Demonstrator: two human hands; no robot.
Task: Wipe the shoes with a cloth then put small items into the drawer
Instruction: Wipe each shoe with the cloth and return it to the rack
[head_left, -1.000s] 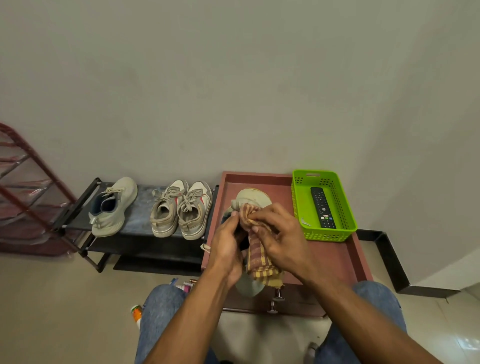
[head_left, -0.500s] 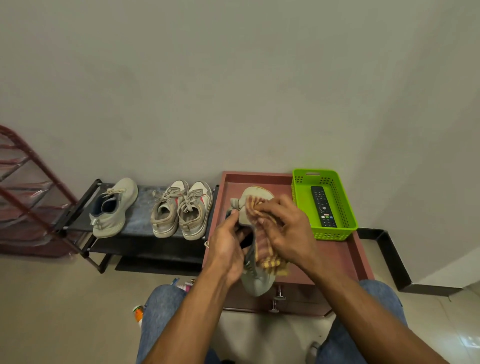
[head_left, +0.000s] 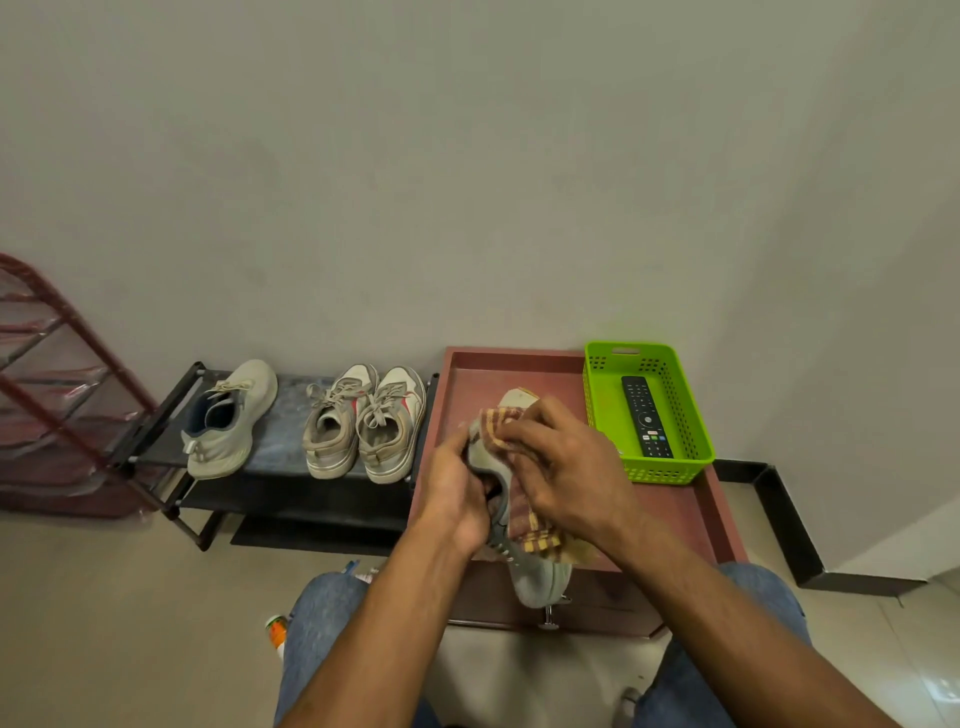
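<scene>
Gripped a soft grey knit shoe (head_left: 537, 577) with left hand (head_left: 457, 491); pressed a checked woven cloth (head_left: 524, 525) on it with right hand (head_left: 566, 467), fingers curled.

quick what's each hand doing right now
Left hand: closed, holding the grey shoe.
Right hand: presses the checked cloth against that shoe.

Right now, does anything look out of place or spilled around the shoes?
Nothing spilled. One oddity: an orange-capped bottle lies on the floor by the person's left knee, away from the green basket holding the remote.
</scene>
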